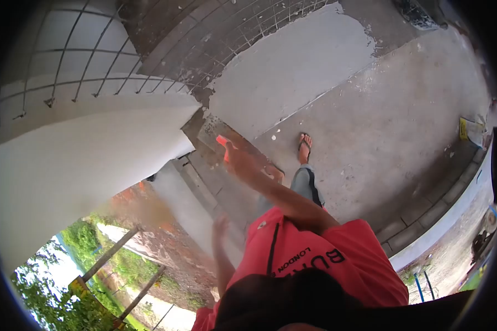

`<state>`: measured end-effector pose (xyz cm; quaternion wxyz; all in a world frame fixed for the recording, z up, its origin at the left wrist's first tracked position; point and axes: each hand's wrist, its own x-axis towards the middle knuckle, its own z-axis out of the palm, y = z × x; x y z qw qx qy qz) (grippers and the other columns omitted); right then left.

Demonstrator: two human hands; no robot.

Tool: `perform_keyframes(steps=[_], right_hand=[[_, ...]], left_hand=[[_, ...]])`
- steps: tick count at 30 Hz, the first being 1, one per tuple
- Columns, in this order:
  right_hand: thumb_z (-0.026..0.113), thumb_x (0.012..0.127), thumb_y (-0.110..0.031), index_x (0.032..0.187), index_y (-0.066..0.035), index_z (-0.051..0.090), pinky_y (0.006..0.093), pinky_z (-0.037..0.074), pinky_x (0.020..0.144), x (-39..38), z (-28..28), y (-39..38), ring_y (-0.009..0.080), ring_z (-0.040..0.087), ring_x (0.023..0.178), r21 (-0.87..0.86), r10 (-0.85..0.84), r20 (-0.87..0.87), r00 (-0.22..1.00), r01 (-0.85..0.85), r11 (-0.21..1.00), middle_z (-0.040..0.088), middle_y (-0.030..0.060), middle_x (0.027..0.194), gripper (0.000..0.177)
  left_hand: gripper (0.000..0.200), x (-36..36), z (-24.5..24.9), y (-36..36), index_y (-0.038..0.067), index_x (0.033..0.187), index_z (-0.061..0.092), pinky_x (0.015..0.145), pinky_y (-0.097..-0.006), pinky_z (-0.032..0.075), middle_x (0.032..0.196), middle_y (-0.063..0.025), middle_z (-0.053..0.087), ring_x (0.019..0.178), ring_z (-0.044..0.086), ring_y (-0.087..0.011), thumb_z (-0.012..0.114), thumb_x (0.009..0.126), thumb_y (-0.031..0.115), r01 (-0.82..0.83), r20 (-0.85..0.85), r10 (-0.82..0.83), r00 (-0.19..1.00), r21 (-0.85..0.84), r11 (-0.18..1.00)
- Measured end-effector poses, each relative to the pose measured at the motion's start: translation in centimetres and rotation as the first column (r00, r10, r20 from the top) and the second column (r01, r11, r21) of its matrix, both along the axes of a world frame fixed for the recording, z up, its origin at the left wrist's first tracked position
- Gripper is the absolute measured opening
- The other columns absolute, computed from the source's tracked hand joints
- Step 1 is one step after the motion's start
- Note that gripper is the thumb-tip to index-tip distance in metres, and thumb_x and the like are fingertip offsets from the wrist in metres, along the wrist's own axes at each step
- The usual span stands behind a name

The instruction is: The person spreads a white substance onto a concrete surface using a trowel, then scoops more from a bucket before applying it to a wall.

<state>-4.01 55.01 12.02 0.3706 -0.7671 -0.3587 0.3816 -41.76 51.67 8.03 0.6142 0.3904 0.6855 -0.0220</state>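
My right hand [238, 161] is closed around the red handle of what looks like a plastering trowel [222, 140]. A long, flat, grey-brown surface lies beneath that hand, probably the trowel's blade, though its outline blends into the floor. Lower down, my left hand [220, 226] hangs near a pale ledge and is smeared by motion, so its fingers cannot be made out. A smooth light-grey patch [292, 66] covers part of the concrete floor [370, 132] beyond my right hand.
A white wall [83, 149] with a metal grille [94, 66] stands at left. My sandalled foot [305, 144] is on the floor. Grey blocks [419, 220] border the right side, near a yellow-and-white bag [471, 131]. A dark container [417, 15] sits at the top.
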Motion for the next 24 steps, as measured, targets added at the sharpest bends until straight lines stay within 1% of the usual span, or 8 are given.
perform_keyframes(steps=[5,7,8,15,19,21,23,24], right_hand=[[0.056,0.083,-0.013,0.121,-0.005,0.044,0.0507,0.051,0.076,7.5,1.3,-3.6,0.0423,0.06,0.092,-0.012,-0.1,0.156,0.983,0.103,0.995,0.057,0.0219,0.112,0.041],[0.053,0.082,-0.012,0.133,-0.008,0.041,0.0511,0.05,0.083,13.3,-1.7,-6.0,0.0442,0.058,0.1,0.244,-0.317,0.44,0.84,0.228,0.943,0.055,0.0258,0.119,0.052],[0.057,0.082,-0.017,0.127,-0.012,0.046,0.0518,0.05,0.08,16.5,-0.4,-7.3,0.0465,0.058,0.097,0.019,-0.289,0.371,0.882,0.304,0.952,0.059,0.0267,0.112,0.047],[0.057,0.084,-0.023,0.115,-0.005,0.052,0.0462,0.053,0.059,32.9,-1.9,-13.2,0.0403,0.066,0.071,0.067,-0.455,0.486,0.746,0.488,0.87,0.067,0.0203,0.089,0.036],[0.056,0.089,-0.014,0.117,-0.003,0.053,0.0248,0.044,0.045,26.8,5.6,-11.9,0.0078,0.05,0.051,0.142,-0.523,-0.25,0.815,0.565,0.812,0.052,0.0021,0.066,0.03],[0.054,0.087,-0.012,0.117,-0.002,0.056,0.0269,0.046,0.05,24.1,6.9,-11.7,0.0091,0.054,0.056,0.012,-0.395,-0.234,0.888,0.409,0.913,0.057,0.0038,0.074,0.031],[0.057,0.083,-0.016,0.117,-0.004,0.055,0.0386,0.052,0.07,21.7,6.0,-11.2,0.0322,0.066,0.081,0.143,-0.154,0.334,0.93,0.112,0.983,0.065,0.0192,0.093,0.036],[0.059,0.081,-0.02,0.116,-0.004,0.055,0.0431,0.051,0.079,20.0,7.8,-10.5,0.0412,0.062,0.094,0.026,-0.038,0.32,0.947,0.031,0.999,0.063,0.0238,0.1,0.038]], left_hand=[[0.05,-5.4,-2.7,-2.9,0.01,0.139,0.042,0.096,-0.0436,0.045,0.13,-0.0153,0.054,0.115,0.056,-0.0298,0.051,0.097,0.035,-0.08,0.012,0.081,0.997,-0.079,0.994],[0.049,-11.1,-7.9,-5.3,0.009,0.139,0.041,0.097,-0.0443,0.045,0.131,-0.0157,0.054,0.116,0.056,-0.0305,0.049,0.097,0.034,0.232,-0.06,-0.233,0.971,-0.022,0.972],[0.049,-12.4,-9.5,-6.3,0.009,0.139,0.041,0.097,-0.0446,0.045,0.131,-0.0159,0.053,0.116,0.056,-0.0309,0.048,0.098,0.034,0.385,-0.105,-0.383,0.918,0.003,0.923],[0.053,-9.3,-4.8,-7.3,0.007,0.139,0.04,0.097,-0.0468,0.044,0.132,-0.0159,0.052,0.116,0.055,-0.0323,0.051,0.096,0.037,-0.047,0.07,0.063,0.996,-0.22,0.974],[0.054,-8.2,-4.4,-5.2,0.007,0.137,0.042,0.096,-0.0454,0.045,0.128,-0.0152,0.055,0.114,0.057,-0.0306,0.053,0.094,0.038,-0.119,-0.024,0.117,0.993,-0.153,0.981],[0.043,-7.9,-4.1,-4.1,0.008,0.133,0.047,0.085,-0.0376,0.051,0.121,-0.0117,0.059,0.103,0.061,-0.0251,0.053,0.094,0.026,-0.154,-0.002,0.155,0.988,-0.126,0.98],[0.038,-7.2,-4.6,-2.8,0.009,0.131,0.049,0.08,-0.0345,0.053,0.118,-0.0099,0.06,0.098,0.062,-0.0225,0.053,0.095,0.021,-0.167,0.026,0.17,0.985,-0.096,0.981],[0.038,-7.7,-4.9,-2.5,0.01,0.131,0.048,0.08,-0.0352,0.052,0.118,-0.0098,0.061,0.099,0.062,-0.0226,0.053,0.095,0.023,-0.164,0.033,0.167,0.985,-0.081,0.983]])
